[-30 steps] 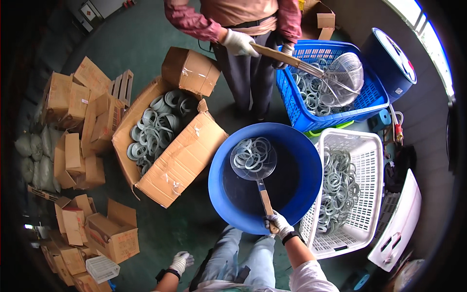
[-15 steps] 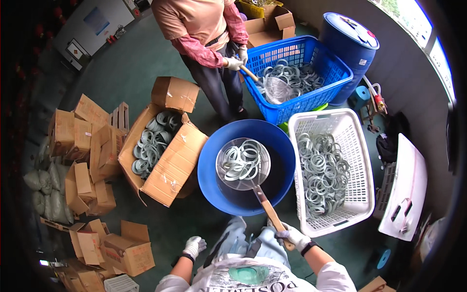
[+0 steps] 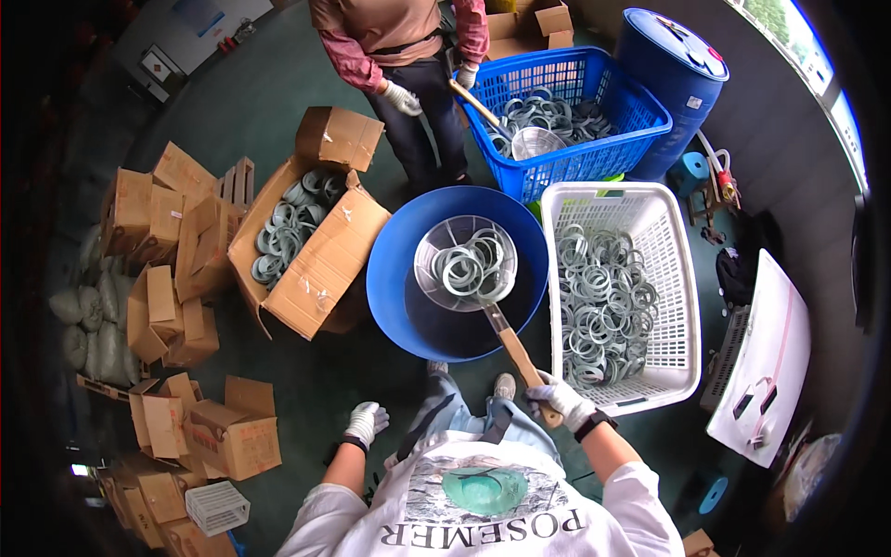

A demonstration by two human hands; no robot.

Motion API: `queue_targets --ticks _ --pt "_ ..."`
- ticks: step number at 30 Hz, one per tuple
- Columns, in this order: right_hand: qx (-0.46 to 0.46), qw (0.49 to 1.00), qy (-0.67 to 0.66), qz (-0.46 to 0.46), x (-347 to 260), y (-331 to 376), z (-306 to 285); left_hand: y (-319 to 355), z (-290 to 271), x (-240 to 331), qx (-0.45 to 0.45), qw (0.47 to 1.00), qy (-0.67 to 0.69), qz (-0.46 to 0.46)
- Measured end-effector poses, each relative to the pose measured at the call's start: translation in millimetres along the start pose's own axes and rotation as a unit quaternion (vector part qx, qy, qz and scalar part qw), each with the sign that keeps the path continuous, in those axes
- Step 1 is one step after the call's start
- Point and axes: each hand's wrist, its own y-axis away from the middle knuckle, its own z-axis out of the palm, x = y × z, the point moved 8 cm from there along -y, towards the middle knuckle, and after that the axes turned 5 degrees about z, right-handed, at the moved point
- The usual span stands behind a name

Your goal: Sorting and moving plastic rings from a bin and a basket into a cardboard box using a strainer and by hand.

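My right hand (image 3: pixel 566 401), in a white glove, is wrapped round the wooden handle of a long-handled mesh skimmer (image 3: pixel 518 351). The skimmer's round basket lies over the mouth of a round blue tub (image 3: pixel 394 320) and carries several pale grey-green rings (image 3: pixel 461 271). My left hand (image 3: pixel 368 422), also gloved, hangs low on the left with fingers curled and nothing in it. To the right of the tub stands a white plastic basket (image 3: pixel 685 316) full of similar rings. Left of it, an open cardboard box (image 3: pixel 325 269) holds more rings.
Across from me a co-worker (image 3: pixel 390 37) holds another skimmer (image 3: pixel 478 104) in a blue basket (image 3: pixel 594 167) of rings. Behind it stands a blue barrel (image 3: pixel 664 107). Cardboard boxes (image 3: pixel 237 432) crowd the left, and a white panel (image 3: pixel 766 371) leans at the right.
The rings in my skimmer have shifted and sit more bunched. One of the co-worker's hands has come off the other skimmer's handle. My right hand keeps its grip.
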Motion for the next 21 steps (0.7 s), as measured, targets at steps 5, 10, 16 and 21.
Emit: queue_targets --ticks 5,10,16,21 --pt "-0.013 0.999 0.04 0.006 8.5 36.3 -28.3 17.9 -4.3 -25.0 0.02 0.999 0.027 0.0" --pt "0.006 1.0 -0.027 0.014 -5.2 8.6 -20.0 33.7 2.2 -34.0 0.028 0.999 0.0 -0.046" --pt "0.022 0.999 0.024 0.015 -3.3 55.3 -35.5 12.6 5.4 -11.6 0.026 0.999 0.033 0.001" --pt "0.022 0.998 -0.05 -0.037 -19.0 68.1 -28.3 15.6 38.9 -6.4 -0.021 1.0 -0.019 0.008"
